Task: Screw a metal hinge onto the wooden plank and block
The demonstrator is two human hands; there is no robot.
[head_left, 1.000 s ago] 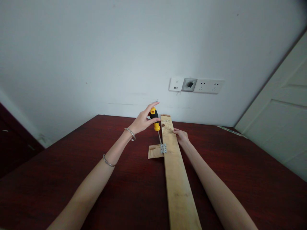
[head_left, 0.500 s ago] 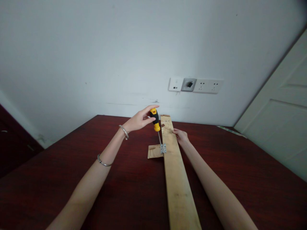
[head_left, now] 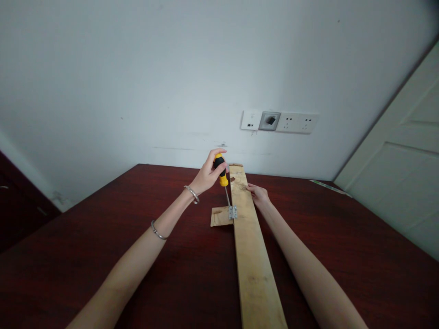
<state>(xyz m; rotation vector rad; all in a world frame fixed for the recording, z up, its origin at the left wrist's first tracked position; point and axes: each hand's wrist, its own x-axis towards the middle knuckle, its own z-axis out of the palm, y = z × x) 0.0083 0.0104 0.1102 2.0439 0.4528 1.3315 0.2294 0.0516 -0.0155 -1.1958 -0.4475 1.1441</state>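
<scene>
Since the earlier frame, the left hand (head_left: 206,176) has shifted: its wrist sits closer to the screwdriver (head_left: 223,181) and the fingers wrap further round the handle. Right hand (head_left: 259,194), long board (head_left: 255,256) and hinge (head_left: 232,212) show no clear change.

Left hand: grasping the black-and-yellow handle, thumb across the near side, index finger extended over the top end. Screwdriver stands steeply, slightly tilted, shaft running down to the upper part of the metal hinge. Tip contact with a screw too small to make out.

Right hand: fingertips against the right edge of the long board, beyond the hinge. Whether they close on it from below cannot be told; the underside is hidden.

Hinge spans the joint between the long board and a short wooden piece (head_left: 219,217), which lies on the board's left side. Both wooden parts are on the dark red table (head_left: 185,274). Two bracelets, one at the wrist (head_left: 192,193) and one on the forearm, circle the left arm.
</scene>
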